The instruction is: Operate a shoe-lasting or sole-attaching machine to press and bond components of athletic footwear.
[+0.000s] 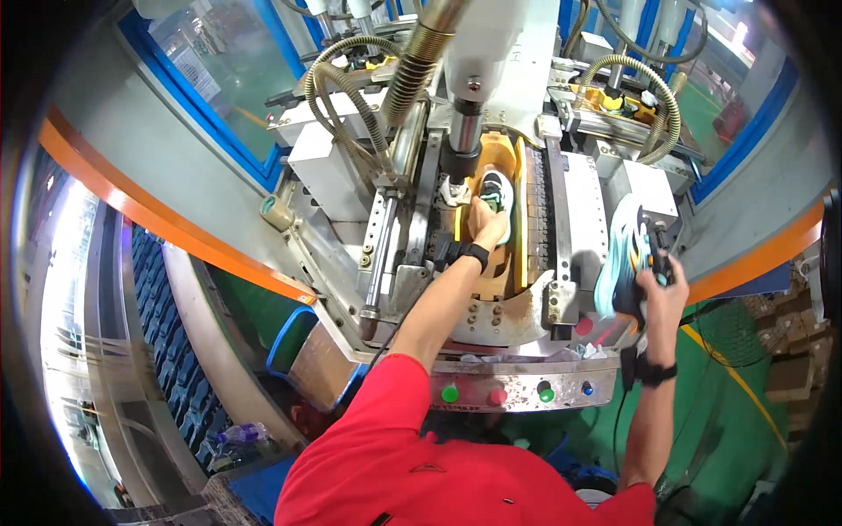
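My left hand (485, 221) is closed on a sneaker (497, 186) with a dark upper, mint laces and a pale sole. That sneaker lies in the yellow-lined bed (497, 147) of a press, close beside the machine's dark vertical ram (462, 151). Off to the right, my right hand (664, 294) grips a second sneaker (624, 256) by its dark end. Its thick sole is pale turquoise and white, turned on edge and slightly smeared by motion. Both wrists wear black bands with thin cables.
Metal rails and a slatted chain pad (538, 210) flank the bed. Below it runs a control panel (517, 386) with green, red and blue buttons. Hoses (351, 96) arch above. At left, a blue-rimmed bin (320, 359) stands near a conveyor (167, 324); boxes (789, 377) sit at right.
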A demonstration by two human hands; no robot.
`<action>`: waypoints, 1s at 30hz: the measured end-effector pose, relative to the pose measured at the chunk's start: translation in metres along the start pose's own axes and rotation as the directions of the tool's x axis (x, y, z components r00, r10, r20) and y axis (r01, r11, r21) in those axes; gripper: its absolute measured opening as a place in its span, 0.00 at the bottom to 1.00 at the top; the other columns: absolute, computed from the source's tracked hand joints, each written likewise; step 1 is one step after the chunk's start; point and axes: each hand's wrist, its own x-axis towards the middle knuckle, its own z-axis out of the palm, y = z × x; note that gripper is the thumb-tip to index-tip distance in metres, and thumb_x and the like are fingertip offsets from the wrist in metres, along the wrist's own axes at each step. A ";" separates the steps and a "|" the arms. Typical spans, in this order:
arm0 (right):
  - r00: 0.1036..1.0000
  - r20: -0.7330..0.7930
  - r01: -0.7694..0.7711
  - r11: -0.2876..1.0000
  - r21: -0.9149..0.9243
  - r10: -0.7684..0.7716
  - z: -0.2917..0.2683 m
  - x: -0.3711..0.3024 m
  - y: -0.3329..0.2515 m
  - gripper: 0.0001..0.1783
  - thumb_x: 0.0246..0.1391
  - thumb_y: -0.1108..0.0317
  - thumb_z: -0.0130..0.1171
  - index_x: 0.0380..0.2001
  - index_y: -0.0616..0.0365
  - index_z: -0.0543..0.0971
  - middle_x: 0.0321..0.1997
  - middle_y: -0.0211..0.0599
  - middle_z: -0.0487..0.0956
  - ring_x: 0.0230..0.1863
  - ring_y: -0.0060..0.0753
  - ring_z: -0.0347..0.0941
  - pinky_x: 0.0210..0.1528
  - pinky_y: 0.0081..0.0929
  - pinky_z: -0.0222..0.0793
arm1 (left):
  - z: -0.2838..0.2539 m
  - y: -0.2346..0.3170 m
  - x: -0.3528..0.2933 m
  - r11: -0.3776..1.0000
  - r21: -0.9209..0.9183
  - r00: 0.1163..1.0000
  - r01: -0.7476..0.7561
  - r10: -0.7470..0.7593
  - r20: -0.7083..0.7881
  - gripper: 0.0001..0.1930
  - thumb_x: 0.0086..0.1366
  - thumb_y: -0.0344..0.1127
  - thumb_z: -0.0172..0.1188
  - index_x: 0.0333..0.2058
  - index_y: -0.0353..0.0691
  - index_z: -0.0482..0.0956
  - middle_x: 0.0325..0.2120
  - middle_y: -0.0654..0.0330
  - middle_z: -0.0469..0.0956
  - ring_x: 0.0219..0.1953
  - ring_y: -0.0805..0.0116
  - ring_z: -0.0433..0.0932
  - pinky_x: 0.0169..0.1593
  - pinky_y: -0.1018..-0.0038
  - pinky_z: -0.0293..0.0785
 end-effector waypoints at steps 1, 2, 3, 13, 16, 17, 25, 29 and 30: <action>0.999 0.008 0.045 0.997 -0.069 -0.044 0.010 0.020 -0.001 0.22 0.40 0.73 0.63 0.43 0.65 0.76 0.32 0.30 0.77 0.30 0.19 0.71 0.34 0.18 0.69 | -0.012 0.009 -0.005 0.983 -0.118 0.978 0.142 -0.121 0.169 0.22 0.49 0.31 0.63 0.43 0.28 0.72 0.40 0.43 0.78 0.43 0.50 0.78 0.49 0.61 0.72; 0.992 0.119 0.062 0.992 -0.114 -0.048 0.024 0.041 -0.009 0.19 0.39 0.72 0.64 0.39 0.66 0.77 0.30 0.33 0.79 0.29 0.20 0.72 0.33 0.20 0.70 | -0.024 0.002 -0.010 0.830 -0.471 0.944 0.300 -0.185 0.275 0.15 0.51 0.29 0.64 0.37 0.28 0.77 0.36 0.50 0.81 0.38 0.58 0.81 0.46 0.67 0.75; 0.984 0.130 0.156 0.947 -0.281 -0.123 0.037 0.060 -0.015 0.19 0.37 0.68 0.65 0.35 0.67 0.78 0.28 0.37 0.79 0.28 0.23 0.74 0.32 0.23 0.70 | -0.039 0.010 -0.029 0.729 -0.569 0.910 0.380 -0.186 0.370 0.13 0.53 0.27 0.64 0.37 0.28 0.78 0.35 0.53 0.81 0.37 0.62 0.81 0.41 0.68 0.76; 0.888 0.448 0.264 0.683 -0.681 0.103 0.279 0.095 0.011 0.24 0.36 0.59 0.67 0.34 0.68 0.79 0.40 0.58 0.81 0.44 0.53 0.79 0.48 0.39 0.75 | -0.302 0.021 -0.250 0.546 -0.702 0.885 0.457 -0.194 0.424 0.22 0.60 0.28 0.62 0.53 0.31 0.69 0.44 0.57 0.77 0.44 0.68 0.78 0.49 0.71 0.76; 0.936 0.346 0.301 0.659 -0.689 -0.066 0.324 0.074 0.069 0.21 0.46 0.59 0.60 0.38 0.66 0.76 0.40 0.58 0.80 0.44 0.55 0.79 0.48 0.41 0.74 | -0.361 0.004 -0.297 0.592 -0.744 0.949 0.310 -0.239 0.205 0.24 0.60 0.26 0.61 0.55 0.29 0.67 0.45 0.56 0.76 0.45 0.67 0.78 0.52 0.70 0.74; 0.933 0.357 0.301 0.611 -0.732 -0.032 0.334 0.073 0.086 0.25 0.47 0.60 0.60 0.44 0.67 0.71 0.42 0.59 0.79 0.44 0.56 0.78 0.47 0.43 0.74 | -0.375 -0.005 -0.312 0.584 -0.760 0.949 0.285 -0.285 0.137 0.24 0.60 0.26 0.61 0.55 0.29 0.67 0.45 0.56 0.76 0.45 0.67 0.78 0.51 0.70 0.74; 0.631 0.617 0.743 0.594 -0.308 -0.470 0.249 -0.040 0.028 0.23 0.49 0.66 0.60 0.46 0.70 0.70 0.41 0.56 0.78 0.41 0.57 0.75 0.45 0.46 0.71 | -0.396 -0.055 -0.397 0.509 -0.859 0.806 0.049 -0.528 -0.267 0.15 0.63 0.29 0.59 0.48 0.34 0.72 0.38 0.61 0.80 0.35 0.72 0.81 0.37 0.77 0.78; 0.494 0.687 0.699 0.714 0.050 -0.532 0.183 -0.198 0.027 0.03 0.49 0.71 0.56 0.29 0.55 0.76 0.30 0.41 0.74 0.37 0.44 0.73 0.34 0.42 0.71 | -0.378 -0.065 -0.405 0.450 -0.890 0.774 0.079 -0.590 -0.230 0.12 0.63 0.31 0.59 0.45 0.35 0.75 0.36 0.60 0.80 0.34 0.71 0.81 0.33 0.77 0.76; 0.470 0.726 0.683 0.728 0.061 -0.502 0.183 -0.226 0.050 0.06 0.48 0.69 0.58 0.31 0.55 0.76 0.32 0.39 0.74 0.39 0.42 0.73 0.35 0.38 0.73 | -0.374 -0.064 -0.406 0.459 -0.885 0.776 0.080 -0.585 -0.233 0.12 0.63 0.31 0.59 0.45 0.35 0.75 0.36 0.60 0.80 0.34 0.71 0.81 0.33 0.77 0.76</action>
